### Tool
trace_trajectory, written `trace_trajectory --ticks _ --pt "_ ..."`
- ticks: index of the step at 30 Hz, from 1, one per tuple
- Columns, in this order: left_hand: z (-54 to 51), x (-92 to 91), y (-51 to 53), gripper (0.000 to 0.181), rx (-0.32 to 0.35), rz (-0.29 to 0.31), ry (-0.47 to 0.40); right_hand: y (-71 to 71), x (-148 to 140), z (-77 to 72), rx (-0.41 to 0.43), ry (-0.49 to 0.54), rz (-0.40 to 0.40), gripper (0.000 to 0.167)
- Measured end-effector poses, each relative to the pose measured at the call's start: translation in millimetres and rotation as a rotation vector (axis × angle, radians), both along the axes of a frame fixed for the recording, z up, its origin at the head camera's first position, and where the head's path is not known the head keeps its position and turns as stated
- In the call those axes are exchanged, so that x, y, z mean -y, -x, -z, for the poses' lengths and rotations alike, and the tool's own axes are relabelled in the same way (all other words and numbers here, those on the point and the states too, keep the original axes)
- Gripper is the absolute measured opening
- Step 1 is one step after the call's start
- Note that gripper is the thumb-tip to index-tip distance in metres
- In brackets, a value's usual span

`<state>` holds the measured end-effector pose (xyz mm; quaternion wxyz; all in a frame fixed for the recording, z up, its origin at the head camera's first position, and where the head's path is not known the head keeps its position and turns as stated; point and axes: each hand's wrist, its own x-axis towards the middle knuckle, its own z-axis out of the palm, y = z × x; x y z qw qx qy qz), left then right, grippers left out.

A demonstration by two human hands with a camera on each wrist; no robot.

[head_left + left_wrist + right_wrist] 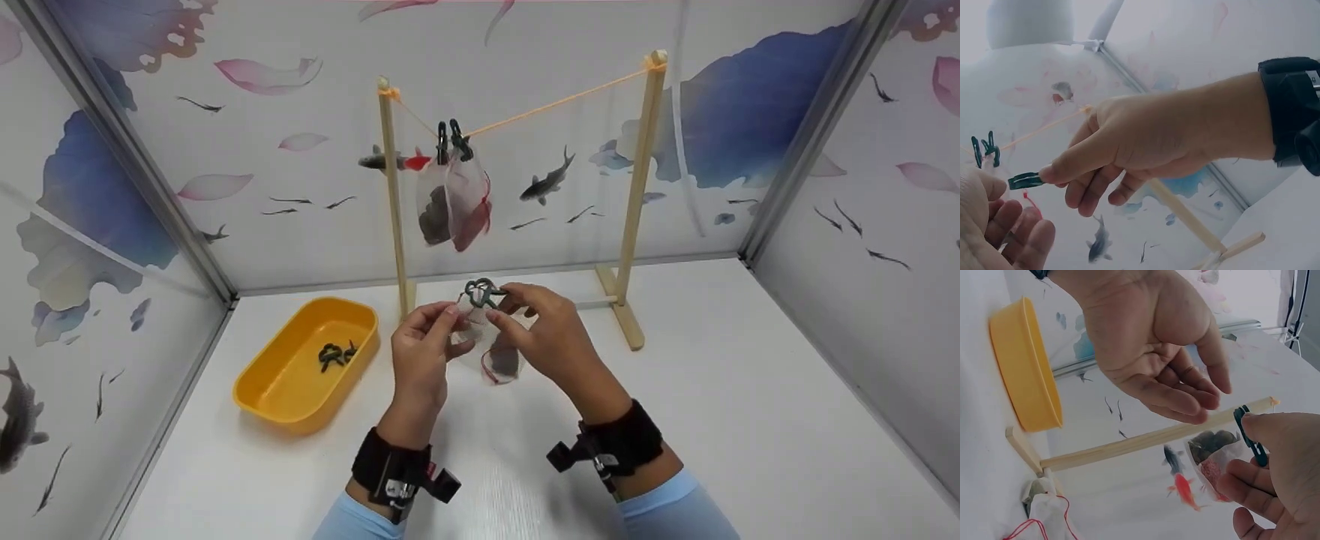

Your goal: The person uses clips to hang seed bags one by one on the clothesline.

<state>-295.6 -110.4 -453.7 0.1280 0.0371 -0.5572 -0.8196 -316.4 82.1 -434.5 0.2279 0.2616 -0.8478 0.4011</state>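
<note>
Between thumb and fingers my right hand (553, 339) pinches a dark green clip (484, 292), also visible in the left wrist view as a clip (1026, 180). Facing it, my left hand (420, 360) has loosely bent fingers; the right wrist view shows this left hand (1151, 343) with nothing in it, apart from the clip (1251, 439). Below and behind the hands, a mesh bag (504, 361) with dark contents and a red string lies on the table, partly hidden. Two filled mesh bags (469, 202) hang from the orange line (559, 106) by dark clips (456, 142).
A yellow basin (311, 412) with several dark green clips (335, 355) stands to the left. Wooden posts (641, 180) hold the line at the back, and a wooden foot (628, 326) rests on the table right of the hands. Patterned walls surround the table.
</note>
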Motion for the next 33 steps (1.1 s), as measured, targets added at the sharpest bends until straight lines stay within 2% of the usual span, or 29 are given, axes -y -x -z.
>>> trace_trajectory --ticks 4,9,12,14,17,21,25,28,33 --pt "16.2 8.9 12.7 0.012 0.111 -0.022 0.182 7.7 -9 0.4 0.025 -0.015 0.030 0.041" --pt "48.3 20.7 31.5 0.014 0.241 -0.041 0.496 18.7 -18 2.5 0.112 -0.014 0.059 0.038" --pt "65.0 28.2 39.8 0.021 0.287 -0.062 0.730 24.2 -21 5.0 0.157 -0.019 0.073 0.037" --pt "72.5 31.0 43.8 0.026 0.317 -0.078 0.856 27.1 -23 6.8 0.176 -0.023 0.078 0.037" --pt "80.3 31.6 50.0 0.032 0.348 -0.079 0.987 30.9 -25 10.3 0.204 -0.040 0.082 0.038" --pt "86.7 28.1 59.3 0.039 0.367 -0.062 1.096 34.2 -27 14.4 0.246 -0.067 0.081 0.040" --pt "90.3 22.8 67.1 0.041 0.366 -0.055 1.154 35.7 -28 16.3 0.261 -0.086 0.080 0.040" --pt "92.3 19.2 72.0 0.037 0.363 -0.059 1.152 36.1 -29 17.4 0.259 -0.091 0.077 0.040" --pt "94.2 12.9 77.6 0.039 0.378 -0.058 1.079 36.1 -30 20.0 0.257 -0.098 0.090 0.037"
